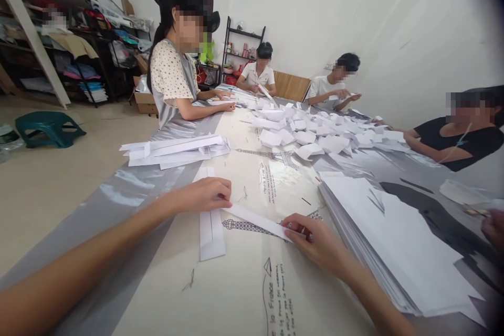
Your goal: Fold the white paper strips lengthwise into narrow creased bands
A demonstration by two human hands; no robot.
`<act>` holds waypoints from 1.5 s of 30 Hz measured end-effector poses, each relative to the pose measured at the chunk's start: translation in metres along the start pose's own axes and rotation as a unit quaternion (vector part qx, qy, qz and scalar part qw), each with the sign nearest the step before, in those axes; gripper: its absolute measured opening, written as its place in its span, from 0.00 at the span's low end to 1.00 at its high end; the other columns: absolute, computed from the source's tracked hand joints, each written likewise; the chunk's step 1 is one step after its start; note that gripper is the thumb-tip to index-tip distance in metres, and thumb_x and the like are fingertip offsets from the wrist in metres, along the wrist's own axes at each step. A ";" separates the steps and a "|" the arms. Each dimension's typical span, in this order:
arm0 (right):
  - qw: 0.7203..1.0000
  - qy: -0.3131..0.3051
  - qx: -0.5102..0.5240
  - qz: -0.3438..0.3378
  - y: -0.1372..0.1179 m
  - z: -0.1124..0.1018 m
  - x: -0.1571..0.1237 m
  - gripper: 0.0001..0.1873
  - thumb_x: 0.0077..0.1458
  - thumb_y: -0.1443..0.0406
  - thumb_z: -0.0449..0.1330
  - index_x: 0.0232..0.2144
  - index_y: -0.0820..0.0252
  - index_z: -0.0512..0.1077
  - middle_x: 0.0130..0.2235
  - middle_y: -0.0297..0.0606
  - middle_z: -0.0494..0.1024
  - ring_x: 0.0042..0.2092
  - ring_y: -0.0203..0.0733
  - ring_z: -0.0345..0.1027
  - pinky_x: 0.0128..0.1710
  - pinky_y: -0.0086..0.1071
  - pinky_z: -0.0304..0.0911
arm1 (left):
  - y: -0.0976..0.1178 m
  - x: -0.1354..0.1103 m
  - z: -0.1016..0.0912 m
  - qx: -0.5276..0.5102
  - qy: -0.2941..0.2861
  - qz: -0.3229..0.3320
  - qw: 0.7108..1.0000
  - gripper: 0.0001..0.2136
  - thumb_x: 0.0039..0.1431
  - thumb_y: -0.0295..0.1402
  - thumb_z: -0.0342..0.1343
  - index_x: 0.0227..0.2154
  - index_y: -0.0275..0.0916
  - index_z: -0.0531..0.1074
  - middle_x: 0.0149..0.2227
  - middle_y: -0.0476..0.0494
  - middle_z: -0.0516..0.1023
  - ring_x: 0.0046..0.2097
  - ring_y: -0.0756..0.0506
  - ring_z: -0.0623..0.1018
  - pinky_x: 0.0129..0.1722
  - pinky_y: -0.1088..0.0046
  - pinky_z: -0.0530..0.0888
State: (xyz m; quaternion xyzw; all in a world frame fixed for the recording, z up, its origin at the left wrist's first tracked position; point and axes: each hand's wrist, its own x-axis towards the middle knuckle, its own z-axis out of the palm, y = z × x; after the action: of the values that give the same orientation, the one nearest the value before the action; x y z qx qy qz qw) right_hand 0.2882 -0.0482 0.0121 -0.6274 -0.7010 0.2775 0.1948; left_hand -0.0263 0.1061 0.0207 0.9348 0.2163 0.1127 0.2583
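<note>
A narrow folded strip of white paper (255,219) stretches between my two hands, just above the printed table cover. My left hand (210,193) pinches its left end. My right hand (305,233) grips the other end between thumb and fingers. Under my left hand lies a flat folded paper piece (211,236) with a seam down its middle. To the right stands a thick stack of white paper sheets (394,241) with cut, angled edges. Beyond my left hand is a pile of long folded paper pieces (177,151).
A large heap of folded white paper pieces (315,131) covers the table's middle. Several people sit or stand around the table; one person (173,73) at the left handles paper. A green stool (49,127) stands on the floor at left, before cluttered shelves (90,37).
</note>
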 end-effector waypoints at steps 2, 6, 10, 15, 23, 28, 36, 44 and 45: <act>1.000 0.001 -0.009 0.007 0.000 0.001 -0.001 0.10 0.66 0.58 0.55 0.41 0.51 0.75 0.33 0.32 0.77 0.32 0.40 0.68 0.33 0.35 0.61 | -0.003 0.000 0.004 0.010 0.011 -0.006 1.000 0.13 0.69 0.35 0.54 0.27 0.39 0.72 0.35 0.49 0.72 0.36 0.49 0.74 0.37 0.73 0.65; 0.999 -0.004 -0.033 0.015 -0.005 0.000 -0.001 0.11 0.67 0.58 0.54 0.41 0.51 0.75 0.33 0.32 0.77 0.31 0.40 0.68 0.32 0.35 0.61 | -0.004 0.001 0.008 0.023 0.008 -0.031 0.999 0.12 0.69 0.34 0.53 0.28 0.39 0.73 0.37 0.48 0.73 0.38 0.48 0.74 0.37 0.72 0.65; 0.998 -0.005 -0.061 0.024 -0.006 -0.001 -0.002 0.12 0.68 0.57 0.53 0.40 0.51 0.75 0.31 0.32 0.76 0.31 0.41 0.69 0.30 0.35 0.62 | -0.001 0.003 0.008 0.062 0.014 -0.032 0.998 0.12 0.67 0.33 0.54 0.27 0.40 0.74 0.36 0.47 0.74 0.38 0.46 0.75 0.41 0.70 0.65; 0.988 0.025 -0.151 -0.029 -0.004 0.004 -0.006 0.09 0.68 0.62 0.52 0.43 0.52 0.74 0.42 0.38 0.78 0.35 0.43 0.74 0.32 0.39 0.71 | -0.002 0.003 0.011 0.102 0.033 -0.015 0.994 0.11 0.68 0.33 0.54 0.28 0.40 0.73 0.34 0.49 0.74 0.36 0.48 0.74 0.46 0.68 0.64; 0.896 -0.066 -0.281 -0.337 -0.035 0.020 0.016 0.45 0.52 0.87 0.45 0.70 0.60 0.55 0.72 0.45 0.57 0.73 0.48 0.48 0.68 0.51 0.59 | -0.009 0.006 0.012 0.106 0.026 -0.001 0.994 0.10 0.67 0.34 0.55 0.29 0.40 0.74 0.34 0.49 0.75 0.37 0.47 0.76 0.44 0.70 0.64; 0.904 -0.080 -0.253 -0.336 -0.034 0.031 0.021 0.51 0.49 0.87 0.42 0.74 0.60 0.42 0.74 0.45 0.50 0.74 0.47 0.41 0.72 0.54 0.48 | -0.007 0.006 0.011 0.097 0.026 -0.002 0.995 0.10 0.67 0.33 0.56 0.29 0.40 0.74 0.35 0.49 0.76 0.37 0.48 0.75 0.49 0.68 0.63; 0.945 -0.067 -0.163 -0.274 -0.025 0.042 0.013 0.37 0.70 0.72 0.44 0.75 0.51 0.36 0.75 0.36 0.47 0.75 0.43 0.39 0.73 0.49 0.49 | -0.005 0.005 0.009 0.060 0.031 -0.017 0.998 0.09 0.66 0.33 0.57 0.29 0.39 0.74 0.33 0.50 0.76 0.37 0.48 0.75 0.49 0.68 0.64; 0.953 -0.061 -0.171 -0.242 -0.033 0.046 0.013 0.34 0.73 0.63 0.47 0.74 0.50 0.39 0.75 0.34 0.46 0.74 0.46 0.42 0.72 0.51 0.48 | -0.025 -0.007 -0.014 -0.028 0.005 -0.057 0.998 0.10 0.62 0.39 0.60 0.29 0.39 0.77 0.37 0.47 0.75 0.39 0.47 0.76 0.42 0.72 0.68; 0.953 -0.060 -0.169 -0.243 -0.033 0.046 0.013 0.34 0.73 0.63 0.47 0.74 0.49 0.40 0.75 0.34 0.47 0.74 0.46 0.42 0.72 0.51 0.49 | -0.027 -0.008 -0.017 -0.033 -0.002 -0.063 0.997 0.11 0.62 0.40 0.60 0.30 0.39 0.77 0.37 0.47 0.75 0.39 0.47 0.75 0.42 0.73 0.68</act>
State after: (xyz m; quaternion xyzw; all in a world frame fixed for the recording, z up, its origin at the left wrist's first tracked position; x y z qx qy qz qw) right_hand 0.2322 -0.0437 -0.0031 -0.4445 -0.8792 0.1359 0.1048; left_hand -0.0483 0.1301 0.0196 0.9105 0.2708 0.1014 0.2956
